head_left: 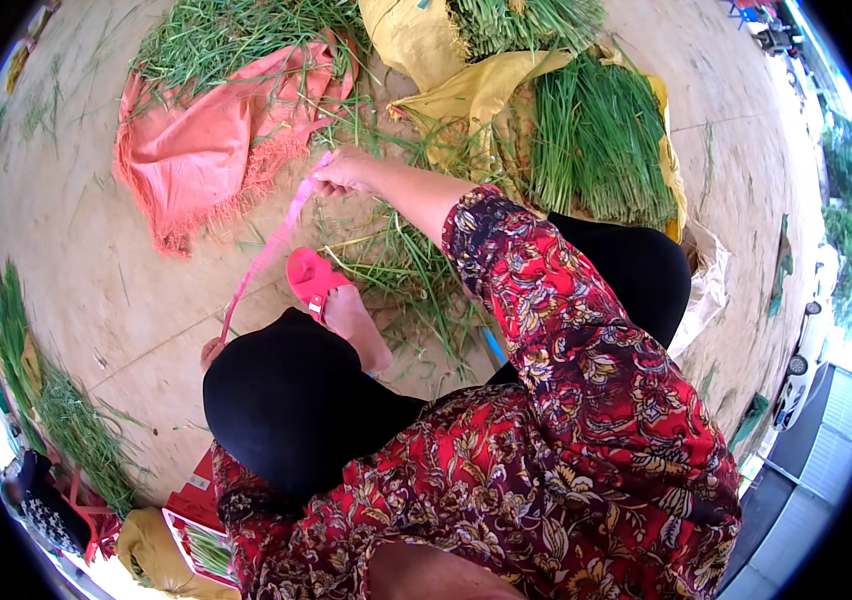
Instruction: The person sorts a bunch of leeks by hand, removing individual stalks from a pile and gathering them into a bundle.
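Observation:
A long pink plastic strip [270, 248] is stretched between my two hands in front of my bent knee. My right hand [344, 171] pinches its upper end, with the arm reaching across to the left. Beside the knee, my left hand [211, 353] is closed at the lower end; the black-clad knee hides most of that hand. Just beyond my right hand lies a red-pink woven sack [206, 150] with frayed edges. Loose green stalks [416, 262] are scattered on the ground below my right forearm, close to my foot in a pink sandal [309, 277].
Bundled green stalks [601, 145] lie on yellow sacking [486, 95] at the far right. A heap of loose greens [236, 38] rests behind the red-pink sack. More cut greens [81, 425] lie at the left, near a red crate [196, 495] and a yellow sack [151, 550].

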`<state>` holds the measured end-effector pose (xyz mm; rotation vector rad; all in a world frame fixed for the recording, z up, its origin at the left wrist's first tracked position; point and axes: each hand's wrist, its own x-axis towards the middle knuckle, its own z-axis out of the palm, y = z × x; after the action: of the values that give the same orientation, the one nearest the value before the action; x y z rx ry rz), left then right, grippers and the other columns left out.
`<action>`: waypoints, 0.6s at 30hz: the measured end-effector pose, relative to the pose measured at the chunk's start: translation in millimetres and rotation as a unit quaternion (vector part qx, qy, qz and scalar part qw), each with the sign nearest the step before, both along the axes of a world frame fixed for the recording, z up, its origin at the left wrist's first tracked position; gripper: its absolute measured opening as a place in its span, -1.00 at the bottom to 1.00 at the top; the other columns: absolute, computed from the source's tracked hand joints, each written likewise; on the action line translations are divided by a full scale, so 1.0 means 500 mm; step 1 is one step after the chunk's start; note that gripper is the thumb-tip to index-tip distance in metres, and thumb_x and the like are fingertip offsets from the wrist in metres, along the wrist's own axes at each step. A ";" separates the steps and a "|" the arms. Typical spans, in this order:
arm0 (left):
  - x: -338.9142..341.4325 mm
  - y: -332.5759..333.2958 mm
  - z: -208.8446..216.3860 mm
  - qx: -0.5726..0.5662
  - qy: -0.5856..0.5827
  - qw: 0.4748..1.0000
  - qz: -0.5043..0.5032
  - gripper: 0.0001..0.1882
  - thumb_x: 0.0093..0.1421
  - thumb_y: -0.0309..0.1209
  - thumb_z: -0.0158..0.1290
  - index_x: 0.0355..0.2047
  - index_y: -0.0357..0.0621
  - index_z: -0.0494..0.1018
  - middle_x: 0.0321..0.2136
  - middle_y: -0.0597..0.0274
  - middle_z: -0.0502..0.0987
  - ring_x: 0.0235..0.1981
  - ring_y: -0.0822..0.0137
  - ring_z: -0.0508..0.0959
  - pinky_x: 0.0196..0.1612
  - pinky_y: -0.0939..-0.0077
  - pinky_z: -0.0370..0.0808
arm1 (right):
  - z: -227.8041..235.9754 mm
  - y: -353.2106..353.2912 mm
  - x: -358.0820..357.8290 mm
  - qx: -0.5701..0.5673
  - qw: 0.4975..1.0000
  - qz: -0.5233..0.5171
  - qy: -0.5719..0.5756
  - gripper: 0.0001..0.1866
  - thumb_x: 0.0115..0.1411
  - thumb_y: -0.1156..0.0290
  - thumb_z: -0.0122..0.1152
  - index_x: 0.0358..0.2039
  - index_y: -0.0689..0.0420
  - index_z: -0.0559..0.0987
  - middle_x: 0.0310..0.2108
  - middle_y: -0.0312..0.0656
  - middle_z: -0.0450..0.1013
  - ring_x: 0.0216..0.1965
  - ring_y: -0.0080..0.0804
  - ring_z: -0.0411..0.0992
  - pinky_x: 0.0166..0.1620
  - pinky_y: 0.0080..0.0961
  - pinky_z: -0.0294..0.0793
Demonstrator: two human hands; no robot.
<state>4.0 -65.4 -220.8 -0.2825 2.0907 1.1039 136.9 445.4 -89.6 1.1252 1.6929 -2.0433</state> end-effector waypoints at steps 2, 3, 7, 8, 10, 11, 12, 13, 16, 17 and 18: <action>0.023 -0.001 0.000 -0.002 -0.013 1.000 0.002 -0.81 0.23 -0.51 0.01 -0.14 -0.22 0.46 -0.44 0.21 0.56 -0.46 0.47 0.52 -0.41 0.61 0.50 | -0.002 -0.013 -0.020 -0.043 0.998 -0.004 0.051 -0.72 0.19 0.39 0.23 -0.12 0.24 0.53 -0.26 -0.10 0.56 -0.30 -0.42 0.57 -0.32 -0.52 0.53; 0.033 0.002 -0.002 0.000 -0.018 1.000 0.003 -0.81 0.23 -0.50 0.01 -0.14 -0.23 0.46 -0.43 0.21 0.55 -0.46 0.47 0.52 -0.40 0.61 0.50 | -0.003 -0.020 -0.024 -0.015 0.999 0.023 0.035 -0.52 0.18 0.28 0.25 0.04 0.26 0.42 -0.12 0.02 0.51 -0.17 -0.22 0.55 -0.19 -0.35 0.54; 0.059 -0.007 0.013 -0.001 -0.038 0.999 0.004 -0.80 0.24 -0.49 0.02 -0.13 -0.23 0.45 -0.42 0.22 0.55 -0.45 0.48 0.52 -0.39 0.62 0.50 | -0.026 -0.022 0.063 0.328 0.841 0.431 0.004 -0.27 0.09 -0.02 0.26 0.14 0.20 0.34 -0.08 0.13 0.46 -0.08 0.06 0.47 -0.04 -0.15 0.46; 0.073 -0.015 0.014 0.002 -0.041 0.999 0.010 -0.79 0.24 -0.49 0.02 -0.12 -0.24 0.45 -0.41 0.22 0.55 -0.44 0.48 0.52 -0.39 0.62 0.50 | -0.032 -0.027 0.119 0.343 0.784 0.516 0.034 -0.19 0.05 -0.10 0.25 0.17 0.17 0.31 -0.07 0.16 0.45 -0.06 0.12 0.44 0.02 -0.12 0.42; 0.105 -0.024 0.005 0.010 -0.046 0.999 0.025 -0.79 0.24 -0.48 0.02 -0.12 -0.24 0.45 -0.40 0.22 0.55 -0.44 0.48 0.52 -0.39 0.63 0.49 | 0.032 -0.068 0.279 0.344 0.685 0.640 -0.054 -0.16 0.02 -0.16 0.24 0.21 0.07 0.29 0.11 0.06 0.32 0.14 0.02 0.29 0.07 -0.06 0.36; 0.100 -0.016 0.003 0.013 -0.049 0.999 0.019 -0.79 0.24 -0.48 0.02 -0.12 -0.24 0.45 -0.40 0.22 0.55 -0.44 0.48 0.52 -0.39 0.63 0.49 | 0.078 -0.069 0.358 0.329 0.631 0.697 -0.088 -0.13 0.03 -0.18 0.23 0.25 0.02 0.24 0.15 0.00 0.27 0.16 -0.04 0.25 0.09 -0.01 0.33; 0.104 -0.013 0.006 0.016 -0.053 0.998 0.019 -0.78 0.24 -0.47 0.02 -0.11 -0.24 0.44 -0.40 0.23 0.55 -0.43 0.48 0.52 -0.38 0.63 0.49 | 0.020 -0.058 0.506 0.440 0.605 0.663 0.036 -0.22 -0.05 -0.11 0.29 0.14 0.02 0.38 0.05 -0.09 0.36 0.08 -0.12 0.32 0.06 -0.01 0.32; 0.106 -0.010 0.008 0.016 -0.054 0.998 0.017 -0.78 0.24 -0.47 0.02 -0.11 -0.24 0.44 -0.39 0.23 0.55 -0.43 0.48 0.52 -0.38 0.64 0.49 | 0.002 -0.055 0.570 0.426 0.588 0.686 0.049 -0.31 -0.06 -0.05 0.28 0.06 0.03 0.42 0.01 -0.11 0.38 0.06 -0.13 0.33 0.05 -0.05 0.33; 0.114 -0.004 0.017 0.025 -0.059 0.998 0.011 -0.77 0.24 -0.46 0.03 -0.10 -0.25 0.44 -0.38 0.23 0.55 -0.42 0.49 0.52 -0.37 0.64 0.49 | -0.036 -0.045 0.595 0.425 0.542 0.720 0.081 -0.56 -0.08 0.12 0.26 -0.18 0.04 0.51 -0.11 -0.17 0.44 -0.02 -0.16 0.37 0.01 -0.16 0.36; 0.117 -0.004 0.020 0.027 -0.061 0.998 0.010 -0.77 0.24 -0.46 0.03 -0.10 -0.25 0.44 -0.38 0.24 0.55 -0.42 0.49 0.51 -0.37 0.64 0.49 | -0.045 -0.047 0.602 0.437 0.534 0.719 0.089 -0.64 -0.09 0.17 0.26 -0.26 0.04 0.55 -0.15 -0.19 0.46 -0.04 -0.18 0.38 0.00 -0.19 0.37; 0.122 -0.008 0.027 0.026 -0.061 0.998 0.009 -0.76 0.25 -0.45 0.03 -0.09 -0.25 0.43 -0.37 0.24 0.55 -0.42 0.49 0.51 -0.37 0.65 0.48 | -0.051 -0.053 0.604 0.448 0.529 0.714 0.097 -0.72 -0.10 0.23 0.25 -0.35 0.05 0.58 -0.19 -0.21 0.48 -0.07 -0.19 0.39 -0.02 -0.23 0.38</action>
<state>65.1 -69.1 -207.2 -0.3366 1.9517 1.1221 438.7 419.0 -114.9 -0.5760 2.3728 -0.1471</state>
